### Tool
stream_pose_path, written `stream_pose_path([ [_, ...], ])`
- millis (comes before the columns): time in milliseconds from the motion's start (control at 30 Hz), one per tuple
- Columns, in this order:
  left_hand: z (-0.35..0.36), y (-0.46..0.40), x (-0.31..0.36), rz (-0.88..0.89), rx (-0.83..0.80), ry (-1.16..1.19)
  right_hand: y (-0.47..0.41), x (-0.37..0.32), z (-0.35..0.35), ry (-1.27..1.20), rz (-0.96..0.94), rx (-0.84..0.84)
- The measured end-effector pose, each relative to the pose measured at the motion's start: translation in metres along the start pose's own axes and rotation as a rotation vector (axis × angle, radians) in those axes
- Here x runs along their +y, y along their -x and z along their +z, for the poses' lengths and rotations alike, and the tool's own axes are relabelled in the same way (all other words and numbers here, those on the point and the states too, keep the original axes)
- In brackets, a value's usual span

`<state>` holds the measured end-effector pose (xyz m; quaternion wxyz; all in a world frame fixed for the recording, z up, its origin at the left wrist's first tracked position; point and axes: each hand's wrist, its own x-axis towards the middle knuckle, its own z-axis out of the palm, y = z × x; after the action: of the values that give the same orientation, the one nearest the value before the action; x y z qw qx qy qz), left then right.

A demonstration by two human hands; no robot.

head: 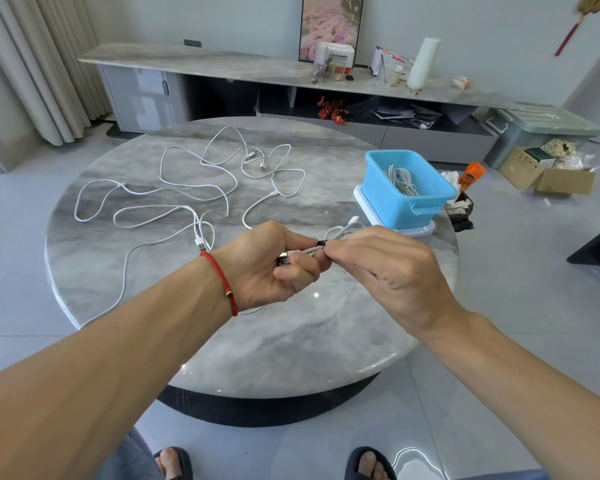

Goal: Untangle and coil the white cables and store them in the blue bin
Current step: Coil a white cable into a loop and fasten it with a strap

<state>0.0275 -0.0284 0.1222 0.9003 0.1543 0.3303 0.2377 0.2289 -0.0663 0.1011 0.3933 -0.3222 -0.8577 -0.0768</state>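
We are holding a small coiled white cable (329,245) above the round table (291,334), at about 5 o'clock on its top. The left hand (271,268) is gripping the bundle, fingers curled; the right hand (385,268) is pinching its far end. Judgement: we are keeping the loops tight and tucking the end before dropping it in. The blue bin (407,202) is sitting at 3 o'clock, holding one coiled bundle (404,180). Loose cables (201,188) are sprawling from 9 to 12 o'clock; at least two, exact number unclear.
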Motion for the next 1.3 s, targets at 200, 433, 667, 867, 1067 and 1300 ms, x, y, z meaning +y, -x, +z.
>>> stream_pose_path([
  [200, 0.000, 0.004, 0.002, 0.018, 0.094, -0.184, 0.004, 0.006, 0.013, -0.095, 0.084, 0.018],
  [433, 0.006, -0.006, 0.002, 0.008, 0.184, -0.499, 0.000, 0.024, 0.004, -0.117, 0.359, -0.192],
  [667, 0.025, -0.026, 0.016, 0.129, 0.135, -0.412, -0.001, 0.044, 0.001, -0.060, 0.496, -0.432],
  [867, 0.052, -0.065, 0.030, 0.291, 0.166, -0.292, -0.017, 0.123, -0.012, 0.216, 0.969, -0.015],
  [1067, 0.056, -0.099, 0.033, 0.281, 0.190, -0.248, -0.048, 0.222, -0.014, 0.482, 1.308, -0.052],
  [1300, 0.050, -0.113, 0.048, 0.286, 0.168, -0.181, -0.059, 0.275, 0.024, 0.490, 1.337, -0.348],
])
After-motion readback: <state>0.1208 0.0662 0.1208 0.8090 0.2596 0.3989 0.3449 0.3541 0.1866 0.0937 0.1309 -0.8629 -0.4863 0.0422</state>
